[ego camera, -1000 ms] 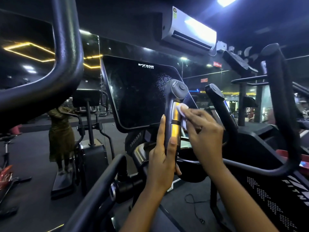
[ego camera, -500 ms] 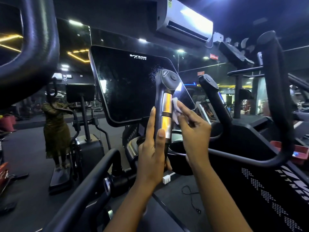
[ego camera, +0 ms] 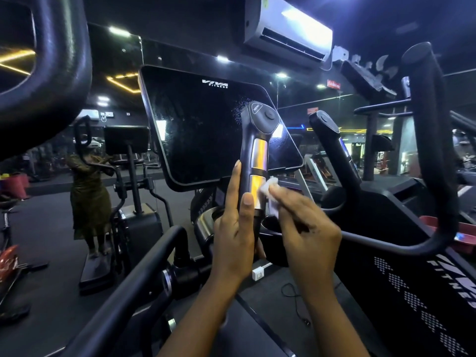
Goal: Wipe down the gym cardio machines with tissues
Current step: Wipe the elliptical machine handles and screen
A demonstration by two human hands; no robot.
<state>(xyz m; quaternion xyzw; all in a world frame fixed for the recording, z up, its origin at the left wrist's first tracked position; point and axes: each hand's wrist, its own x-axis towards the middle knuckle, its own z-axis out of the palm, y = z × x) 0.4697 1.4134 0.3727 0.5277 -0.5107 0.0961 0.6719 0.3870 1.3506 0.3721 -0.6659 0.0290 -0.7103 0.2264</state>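
Observation:
A black cardio machine fills the view, with a dark console screen [ego camera: 206, 124] marked VIVA FITNESS. In front of it stands the left upright handle [ego camera: 258, 140], black with shiny metal sensor plates. My left hand [ego camera: 235, 238] holds this handle from the left, fingers straight along its side and thumb on its front. My right hand [ego camera: 306, 228] pinches a white tissue [ego camera: 268, 189] and presses it against the right side of the lower metal plate. A second upright handle [ego camera: 332, 140] stands to the right, untouched.
Thick black handlebars [ego camera: 427, 150] curve around on the right and another [ego camera: 59, 73] on the upper left. A mirror behind shows a person [ego camera: 88, 197] on a machine. An air conditioner [ego camera: 291, 29] hangs above. A cable and white plug [ego camera: 258, 274] lie on the floor below.
My right hand has slid the tissue down the handle, from beside the upper metal plate to the lower one. My left hand keeps its hold. The camera has shifted slightly.

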